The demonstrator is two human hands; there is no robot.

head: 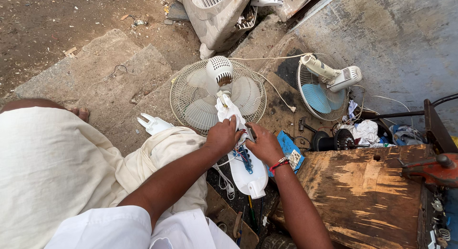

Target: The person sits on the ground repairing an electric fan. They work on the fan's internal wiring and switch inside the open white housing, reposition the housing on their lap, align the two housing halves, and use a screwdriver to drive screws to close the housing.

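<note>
A white table fan (217,91) lies face down on the ground, its wire grille and motor housing pointing away from me. Its opened white base (250,170) points toward me, showing a blue circuit board and coloured wires. My left hand (222,136) grips the fan's neck from the left side. My right hand (263,143), a red band on its wrist, presses on the wiring at the top of the open base; a thin grey piece shows between its fingers, and I cannot tell what it is.
A second fan with blue blades (324,86) lies at the right. A worn wooden workbench (362,191) with a red vise (436,169) stands at lower right. A grey appliance casing (214,15) leans at top. A loose white plastic part (153,123) lies by my knee.
</note>
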